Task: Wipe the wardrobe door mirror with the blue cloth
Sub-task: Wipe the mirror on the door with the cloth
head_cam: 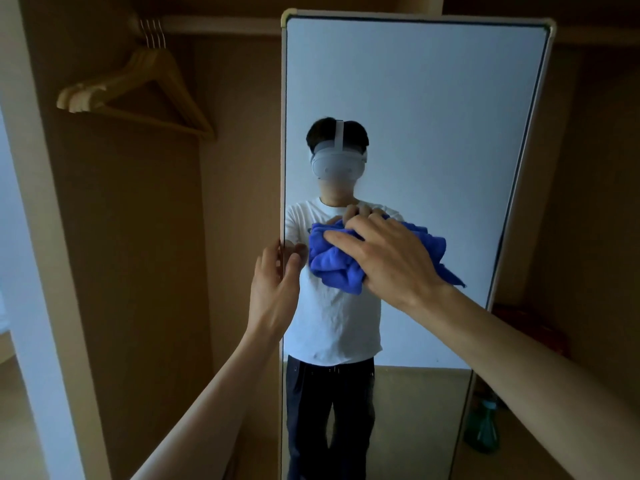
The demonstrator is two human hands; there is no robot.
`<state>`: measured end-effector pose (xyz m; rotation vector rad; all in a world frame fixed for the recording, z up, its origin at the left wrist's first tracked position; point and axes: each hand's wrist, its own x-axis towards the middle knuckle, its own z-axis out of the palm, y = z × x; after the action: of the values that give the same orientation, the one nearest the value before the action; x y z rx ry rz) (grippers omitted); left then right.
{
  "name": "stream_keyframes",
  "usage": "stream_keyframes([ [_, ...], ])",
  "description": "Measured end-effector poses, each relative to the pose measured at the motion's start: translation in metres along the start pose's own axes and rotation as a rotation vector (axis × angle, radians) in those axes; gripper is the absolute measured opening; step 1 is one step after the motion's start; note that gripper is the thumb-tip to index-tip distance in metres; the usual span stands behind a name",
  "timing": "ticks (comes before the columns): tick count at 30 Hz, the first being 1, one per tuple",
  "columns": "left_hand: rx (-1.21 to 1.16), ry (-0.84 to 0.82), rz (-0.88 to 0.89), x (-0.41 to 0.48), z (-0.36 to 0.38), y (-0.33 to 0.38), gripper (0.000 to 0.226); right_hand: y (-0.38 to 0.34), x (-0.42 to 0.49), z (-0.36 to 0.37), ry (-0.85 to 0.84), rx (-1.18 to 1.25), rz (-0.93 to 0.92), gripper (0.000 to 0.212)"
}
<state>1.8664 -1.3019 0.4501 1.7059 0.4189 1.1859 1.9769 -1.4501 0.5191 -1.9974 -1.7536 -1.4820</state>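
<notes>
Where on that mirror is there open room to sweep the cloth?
Bare glass runs from the crumpled blue cloth up to the top edge of the tall wardrobe door mirror. Crowded: the left edge, where the left hand grips near the right hand.

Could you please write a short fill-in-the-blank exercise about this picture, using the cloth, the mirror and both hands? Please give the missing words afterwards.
1. The right hand holds a ____ cloth against the mirror.
2. The left hand grips the mirror's ____ edge.
3. A green bottle stands on the floor to the ____ of the mirror.

Missing words: blue; left; right.
</notes>
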Motion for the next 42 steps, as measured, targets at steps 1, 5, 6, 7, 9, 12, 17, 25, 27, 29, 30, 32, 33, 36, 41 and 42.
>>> stream_keyframes([
  [1,0.015,-0.001,0.011,-0.002,0.001,0.000,0.026,0.005,0.003,-0.004,0.008,-0.030,0.007,0.022],
  [5,0.092,0.014,0.027,-0.008,0.007,-0.002,0.039,0.037,0.019,-0.025,0.016,-0.038,0.067,0.031],
  [6,0.114,0.028,0.023,-0.009,0.009,-0.003,0.045,0.045,0.022,-0.030,0.011,-0.034,0.084,0.035],
  [7,0.131,0.044,0.016,-0.010,0.011,-0.003,0.052,0.051,0.024,-0.034,0.002,-0.038,0.093,0.036],
  [9,0.152,0.078,0.009,-0.011,0.015,-0.004,0.063,0.055,0.024,-0.036,-0.011,-0.053,0.088,0.034],
  [12,0.181,0.107,0.017,-0.012,0.019,-0.007,0.069,0.052,0.015,-0.029,0.039,-0.032,0.063,0.045],
  [17,0.197,0.122,0.028,-0.022,0.024,-0.019,0.076,0.037,-0.025,0.006,0.096,-0.120,0.003,0.023],
  [25,0.192,0.145,0.022,-0.031,0.031,-0.022,0.080,0.024,-0.062,0.018,0.000,0.007,0.007,0.031],
  [27,0.196,0.146,0.015,-0.033,0.033,-0.021,0.082,0.032,-0.057,0.010,-0.009,0.022,0.006,0.033],
  [29,0.204,0.147,0.009,-0.035,0.035,-0.021,0.084,0.042,-0.049,0.001,-0.010,0.041,0.025,0.034],
  [30,0.211,0.150,0.008,-0.036,0.037,-0.021,0.085,0.047,-0.044,-0.005,-0.001,0.040,0.038,0.033],
  [32,0.219,0.156,0.008,-0.038,0.039,-0.021,0.086,0.062,-0.035,-0.017,0.019,0.019,0.062,0.032],
  [33,0.222,0.159,0.006,-0.039,0.040,-0.022,0.087,0.071,-0.032,-0.023,0.025,0.019,0.076,0.033],
  [36,0.246,0.171,0.001,-0.042,0.043,-0.025,0.088,0.093,-0.023,-0.037,0.020,0.020,0.109,0.046],
  [41,0.291,0.197,-0.008,-0.044,0.050,-0.026,0.089,0.103,-0.026,-0.040,0.029,-0.004,0.076,0.038],
  [42,0.301,0.201,-0.009,-0.045,0.051,-0.027,0.090,0.102,-0.029,-0.036,0.034,-0.004,0.061,0.035],
])
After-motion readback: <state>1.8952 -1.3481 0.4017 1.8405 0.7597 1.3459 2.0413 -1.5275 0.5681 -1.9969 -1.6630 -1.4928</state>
